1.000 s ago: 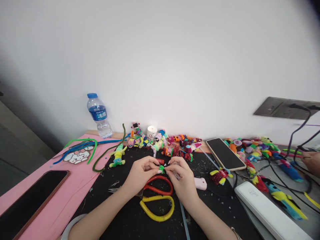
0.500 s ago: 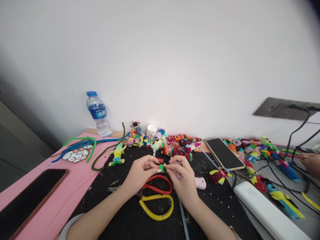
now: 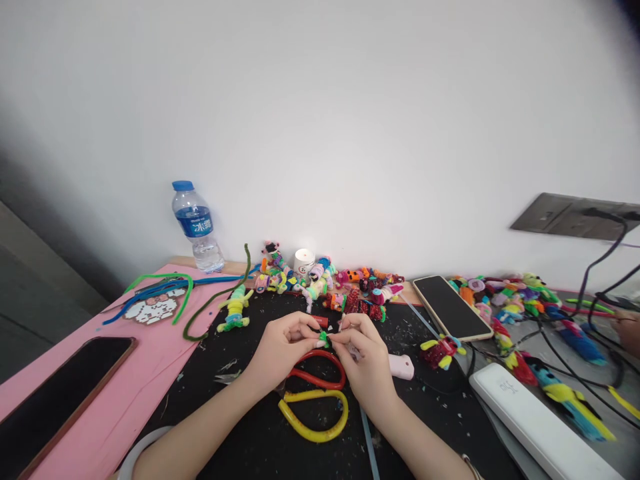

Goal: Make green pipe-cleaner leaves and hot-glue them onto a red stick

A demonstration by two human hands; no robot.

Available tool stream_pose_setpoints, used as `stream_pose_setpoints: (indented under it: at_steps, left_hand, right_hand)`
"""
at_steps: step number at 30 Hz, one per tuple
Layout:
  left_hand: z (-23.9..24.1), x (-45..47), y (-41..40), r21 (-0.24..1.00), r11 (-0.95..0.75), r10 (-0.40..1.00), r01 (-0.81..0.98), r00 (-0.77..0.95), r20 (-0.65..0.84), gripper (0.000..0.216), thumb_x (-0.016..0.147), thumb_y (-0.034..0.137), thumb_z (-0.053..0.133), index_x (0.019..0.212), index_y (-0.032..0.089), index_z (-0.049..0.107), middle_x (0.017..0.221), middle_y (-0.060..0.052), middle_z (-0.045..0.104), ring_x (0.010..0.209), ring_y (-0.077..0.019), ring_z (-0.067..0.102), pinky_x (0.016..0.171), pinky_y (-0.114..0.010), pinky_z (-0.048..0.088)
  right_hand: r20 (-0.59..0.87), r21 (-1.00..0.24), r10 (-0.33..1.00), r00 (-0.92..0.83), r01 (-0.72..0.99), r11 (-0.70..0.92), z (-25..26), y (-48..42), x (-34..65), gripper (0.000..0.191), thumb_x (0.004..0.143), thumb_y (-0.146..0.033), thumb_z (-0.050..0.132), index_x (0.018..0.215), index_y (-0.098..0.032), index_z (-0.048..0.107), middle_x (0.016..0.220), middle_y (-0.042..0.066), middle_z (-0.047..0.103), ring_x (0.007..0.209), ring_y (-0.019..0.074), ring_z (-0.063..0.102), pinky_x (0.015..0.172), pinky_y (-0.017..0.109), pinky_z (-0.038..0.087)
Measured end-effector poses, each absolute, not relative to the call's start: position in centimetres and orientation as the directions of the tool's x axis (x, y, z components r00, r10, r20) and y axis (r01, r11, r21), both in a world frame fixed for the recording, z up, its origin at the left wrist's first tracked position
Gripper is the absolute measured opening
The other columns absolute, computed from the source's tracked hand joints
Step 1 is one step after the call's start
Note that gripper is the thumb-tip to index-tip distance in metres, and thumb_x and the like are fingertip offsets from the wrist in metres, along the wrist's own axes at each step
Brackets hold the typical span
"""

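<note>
Between the fingertips of both hands is a small green fuzzy piece (image 3: 323, 339), which looks like twisted pipe cleaner. My left hand (image 3: 286, 343) pinches it from the left, thumb and forefinger closed. From the other side my right hand (image 3: 364, 347) pinches it too. Fingers cover much of its shape. Right below the hands lie scissors with one red and one yellow handle loop (image 3: 320, 417), their blades partly under my left forearm. A pale pink tool handle (image 3: 401, 367) sticks out behind my right hand.
Pipe-cleaner figures (image 3: 295, 273) line the wall, with more in a pile (image 3: 515, 300) at right. A water bottle (image 3: 197, 230), a dark phone (image 3: 65, 393), loose blue pipe cleaners (image 3: 150, 291), another phone (image 3: 453, 310) and a white power bank (image 3: 535, 420) surround the black mat. Another person's hand (image 3: 627, 330) is at far right.
Both hands stay in nearly the same place, fingers shifting slightly around the green piece, of which less shows now. The other person's hand at far right has moved slightly outward.
</note>
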State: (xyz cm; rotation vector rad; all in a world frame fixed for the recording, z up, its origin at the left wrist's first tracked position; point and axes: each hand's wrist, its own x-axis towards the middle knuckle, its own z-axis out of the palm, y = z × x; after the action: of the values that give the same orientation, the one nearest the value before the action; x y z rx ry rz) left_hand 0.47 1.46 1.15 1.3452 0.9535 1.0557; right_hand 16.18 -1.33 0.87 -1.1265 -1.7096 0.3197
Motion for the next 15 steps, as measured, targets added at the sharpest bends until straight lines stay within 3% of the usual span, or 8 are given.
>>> stream_pose_setpoints:
  at_steps: [7,15]
  left_hand:
    - [1.11,0.35,1.66,0.997,-0.042,0.961,-0.059,0.270,0.057,0.019,0.067,0.014,0.067,0.084,0.013,0.060,0.064,0.001,0.064,0.064,-0.0129,0.060,0.064,-0.023,0.047]
    - [0.91,0.34,1.86,0.997,-0.055,0.966,-0.062,0.249,0.069,0.017,0.067,0.015,0.068,0.081,0.015,0.059,0.066,0.001,0.065,0.066,-0.0136,0.062,0.066,-0.024,0.049]
  right_hand:
    - [0.619,-0.646,0.786,0.004,0.571,0.506,1.14,-1.11,16.65,0.017,0.078,-0.009,0.055,0.081,-0.021,0.067,0.089,0.006,0.054,0.083,0.0183,0.054,0.074,0.033,0.047]
    - [0.616,-0.652,0.787,0.010,0.568,0.503,0.94,-0.97,16.71,0.016,0.077,-0.011,0.057,0.078,-0.022,0.069,0.090,0.006,0.053,0.079,0.0177,0.055,0.070,0.032,0.048]
